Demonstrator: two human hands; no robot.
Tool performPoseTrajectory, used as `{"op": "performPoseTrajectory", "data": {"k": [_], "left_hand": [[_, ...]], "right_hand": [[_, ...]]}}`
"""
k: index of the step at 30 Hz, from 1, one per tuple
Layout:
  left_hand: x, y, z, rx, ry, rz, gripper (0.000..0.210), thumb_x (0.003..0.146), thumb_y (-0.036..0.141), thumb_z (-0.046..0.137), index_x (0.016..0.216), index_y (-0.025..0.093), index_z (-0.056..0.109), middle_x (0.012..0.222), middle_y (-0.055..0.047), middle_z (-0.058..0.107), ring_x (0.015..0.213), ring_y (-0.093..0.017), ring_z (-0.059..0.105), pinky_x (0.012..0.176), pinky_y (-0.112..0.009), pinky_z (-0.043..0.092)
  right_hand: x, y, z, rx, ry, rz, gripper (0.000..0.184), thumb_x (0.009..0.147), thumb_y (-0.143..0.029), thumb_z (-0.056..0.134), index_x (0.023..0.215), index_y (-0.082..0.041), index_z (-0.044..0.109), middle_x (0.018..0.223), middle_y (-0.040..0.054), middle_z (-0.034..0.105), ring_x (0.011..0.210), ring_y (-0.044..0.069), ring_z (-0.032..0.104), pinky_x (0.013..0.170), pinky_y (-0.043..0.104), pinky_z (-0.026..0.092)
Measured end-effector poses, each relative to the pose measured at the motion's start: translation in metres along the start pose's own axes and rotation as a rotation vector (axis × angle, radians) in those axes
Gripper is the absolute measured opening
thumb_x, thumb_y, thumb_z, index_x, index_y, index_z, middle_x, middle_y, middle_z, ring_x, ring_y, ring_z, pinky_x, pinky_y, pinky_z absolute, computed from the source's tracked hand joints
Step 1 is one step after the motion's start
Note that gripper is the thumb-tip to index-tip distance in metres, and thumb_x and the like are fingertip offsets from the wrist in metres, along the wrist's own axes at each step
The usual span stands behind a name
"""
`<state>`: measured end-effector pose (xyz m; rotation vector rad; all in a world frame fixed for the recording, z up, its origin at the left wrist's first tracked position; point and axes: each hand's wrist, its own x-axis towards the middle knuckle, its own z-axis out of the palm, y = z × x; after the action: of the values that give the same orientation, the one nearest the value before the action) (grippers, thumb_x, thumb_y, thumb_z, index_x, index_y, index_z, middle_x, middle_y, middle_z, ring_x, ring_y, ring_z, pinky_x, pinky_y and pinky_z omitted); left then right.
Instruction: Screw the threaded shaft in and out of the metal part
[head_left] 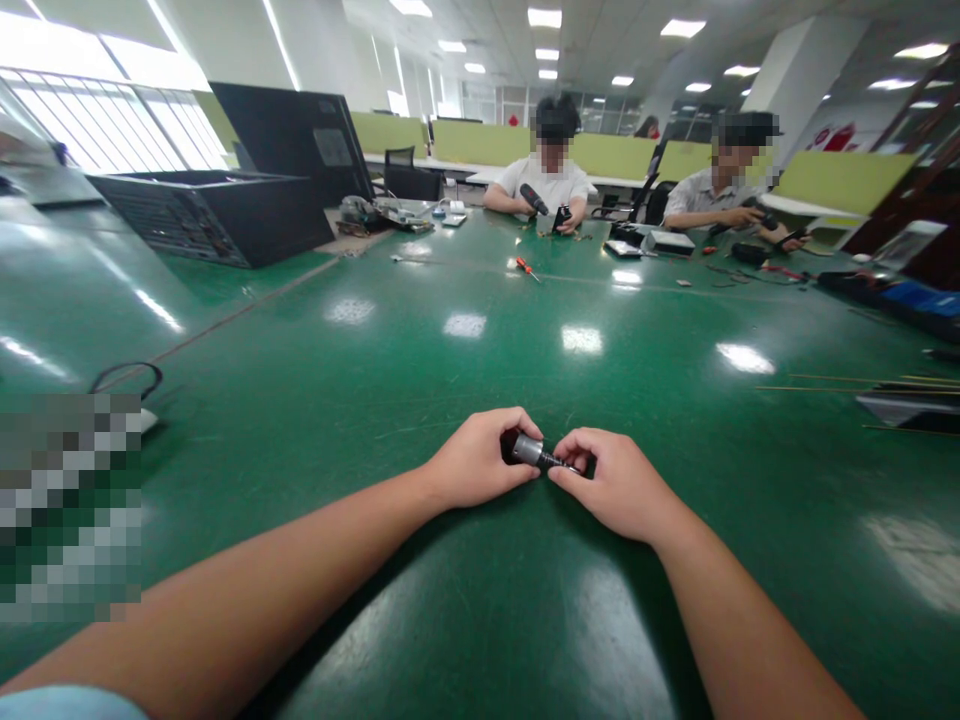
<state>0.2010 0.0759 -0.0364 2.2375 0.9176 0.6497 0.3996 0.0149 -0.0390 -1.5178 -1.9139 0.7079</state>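
Just over the green table, close in front of me, is a small silver cylindrical part (528, 449) that looks like a little motor. A thin, dark ridged shaft (553, 460) sticks out of its right end. My left hand (480, 460) grips the cylinder between thumb and fingers. With thumb and bent fingers, my right hand (611, 478) pinches the shaft's far end, which is partly hidden. The two hands are close together, thumbs nearly meeting.
The green table (420, 370) bears an orange-handled screwdriver (527, 268) ahead. An open black computer case (225, 215) stands back left. Two people sit across, one with a power drill (533, 199). Thin rods and a dark tray (911, 405) lie at right.
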Motion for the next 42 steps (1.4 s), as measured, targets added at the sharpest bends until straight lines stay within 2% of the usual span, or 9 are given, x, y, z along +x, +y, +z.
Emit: {"op": "performPoseTrajectory", "data": {"k": [16,29,33,36,38,42], "left_hand": [[0.0009,0.0000,-0.0001,0.010,-0.037,0.030,0.025,0.071,0.017,0.072,0.095,0.019,0.064,0.086,0.000,0.067,0.078,-0.016,0.061,0.071,-0.026,0.045],[0.0006,-0.0001,-0.0006,-0.012,-0.015,0.009,0.027,0.069,0.018,0.075,0.094,0.020,0.068,0.087,0.000,0.069,0.079,-0.016,0.063,0.072,-0.027,0.047],[0.0000,0.0030,-0.0029,-0.088,-0.006,0.011,0.029,0.069,0.024,0.079,0.097,0.019,0.070,0.088,-0.001,0.070,0.080,-0.016,0.063,0.073,-0.027,0.047],[-0.0008,0.0051,-0.0050,-0.123,0.046,0.018,0.033,0.069,0.031,0.081,0.098,0.018,0.071,0.089,-0.002,0.070,0.080,-0.016,0.063,0.073,-0.027,0.048],[-0.0013,0.0052,-0.0055,-0.131,0.073,0.014,0.034,0.068,0.032,0.081,0.097,0.018,0.071,0.090,-0.002,0.071,0.081,-0.016,0.064,0.073,-0.027,0.048],[-0.0022,0.0040,-0.0060,-0.117,0.054,-0.002,0.033,0.069,0.032,0.080,0.097,0.017,0.070,0.087,-0.002,0.070,0.077,-0.016,0.063,0.070,-0.026,0.047]], "right_hand": [[-0.0009,-0.0013,0.0004,-0.011,-0.008,0.005,0.003,0.079,-0.020,0.066,0.081,-0.020,0.068,0.075,-0.0004,0.066,0.067,0.014,0.058,0.065,0.026,0.044],[0.0008,-0.0008,0.0005,0.020,-0.021,0.012,0.006,0.080,-0.020,0.065,0.084,-0.020,0.069,0.075,0.0009,0.067,0.067,0.014,0.058,0.066,0.027,0.046],[0.0006,-0.0006,-0.0005,0.006,-0.021,-0.012,0.012,0.082,-0.021,0.065,0.090,-0.020,0.073,0.079,0.0022,0.067,0.070,0.014,0.059,0.067,0.027,0.046],[0.0001,-0.0013,-0.0013,-0.037,-0.026,-0.048,0.014,0.083,-0.023,0.065,0.093,-0.021,0.075,0.082,0.0026,0.067,0.072,0.015,0.059,0.068,0.028,0.045],[0.0001,-0.0015,-0.0013,-0.053,-0.034,-0.061,0.013,0.083,-0.024,0.066,0.092,-0.022,0.076,0.082,0.0026,0.067,0.073,0.015,0.059,0.068,0.028,0.044],[0.0005,-0.0005,-0.0007,-0.055,-0.024,-0.064,0.011,0.082,-0.024,0.068,0.088,-0.021,0.076,0.083,0.0030,0.067,0.074,0.015,0.060,0.069,0.028,0.045]]}}
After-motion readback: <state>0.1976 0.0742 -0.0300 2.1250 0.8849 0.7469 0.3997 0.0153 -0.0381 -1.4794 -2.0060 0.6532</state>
